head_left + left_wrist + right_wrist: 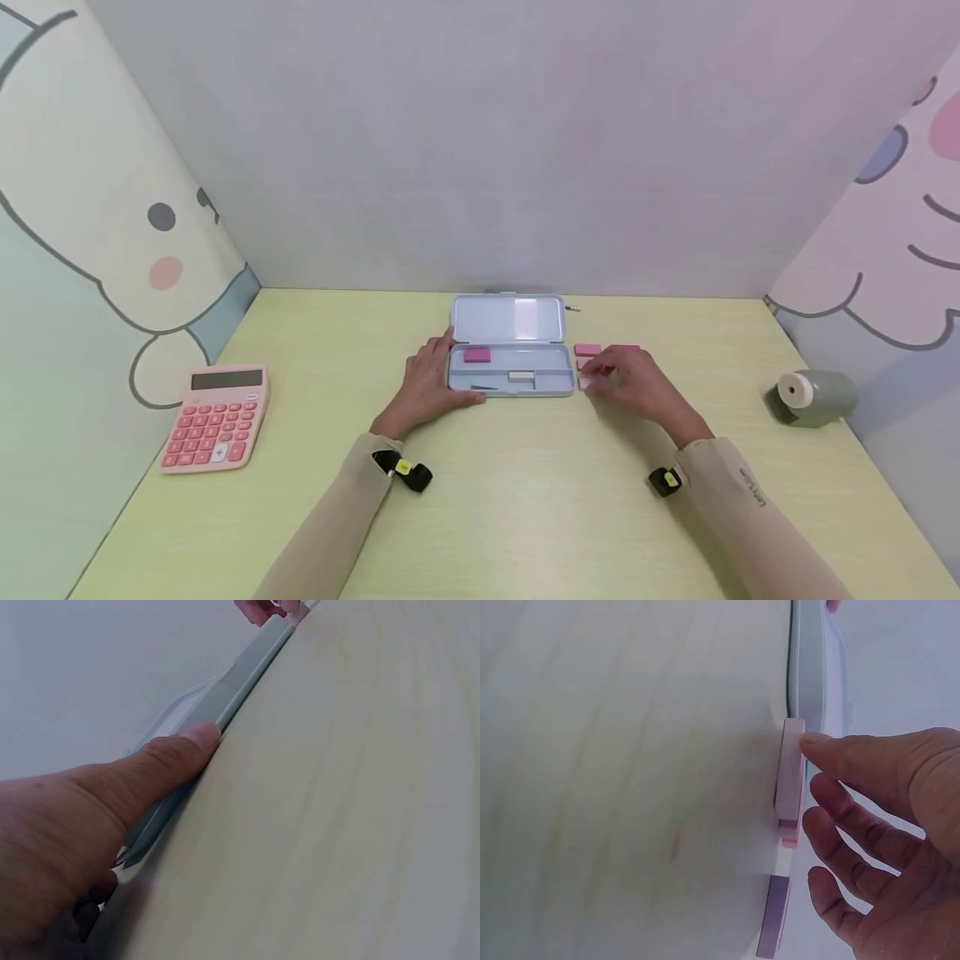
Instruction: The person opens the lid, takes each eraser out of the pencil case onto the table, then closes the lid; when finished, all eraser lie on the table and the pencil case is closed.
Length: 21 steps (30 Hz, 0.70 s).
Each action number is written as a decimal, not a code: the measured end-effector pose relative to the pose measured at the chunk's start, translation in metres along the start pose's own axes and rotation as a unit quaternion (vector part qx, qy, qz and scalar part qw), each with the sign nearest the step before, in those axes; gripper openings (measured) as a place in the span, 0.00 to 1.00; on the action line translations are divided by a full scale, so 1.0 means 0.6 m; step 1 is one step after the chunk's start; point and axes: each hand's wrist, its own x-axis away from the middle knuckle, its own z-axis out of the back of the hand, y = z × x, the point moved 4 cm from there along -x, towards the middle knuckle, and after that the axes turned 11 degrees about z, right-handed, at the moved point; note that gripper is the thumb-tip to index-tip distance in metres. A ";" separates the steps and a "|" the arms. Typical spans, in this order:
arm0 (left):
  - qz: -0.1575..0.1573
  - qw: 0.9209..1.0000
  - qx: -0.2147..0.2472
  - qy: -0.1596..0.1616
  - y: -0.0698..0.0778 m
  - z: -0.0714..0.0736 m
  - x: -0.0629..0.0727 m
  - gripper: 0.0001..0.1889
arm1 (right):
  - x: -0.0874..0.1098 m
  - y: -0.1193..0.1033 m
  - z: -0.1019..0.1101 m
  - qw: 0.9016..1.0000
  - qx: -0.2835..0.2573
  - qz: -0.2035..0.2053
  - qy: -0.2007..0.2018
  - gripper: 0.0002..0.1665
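A pale blue pencil case (512,392) lies with its lid (487,320) raised at the back. Inside are a dark pink block (477,355) in the rear compartment and a white block (521,377) in front. My left hand (429,385) holds the case's left end, thumb along the front wall and fingers at the side. Right of the case, my right hand (633,385) hovers over small pink, eraser-like blocks. Its thumb meets the edge of a light pink block (790,772); its other fingers are loosely bent and apart. Another block (773,916) lies nearby.
A pink calculator (215,419) lies at the left of the table. At the right edge is a grey-green rounded device (819,398) with a white round end. Behind the case's right corner, a thin metallic tip (573,308) pokes out. A grey wall stands behind.
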 end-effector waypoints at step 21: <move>0.001 1.000 0.001 -0.003 0.000 -0.001 -0.002 0.71 | -0.058 -0.076 -0.049 0.998 -0.043 0.045 0.007 0.08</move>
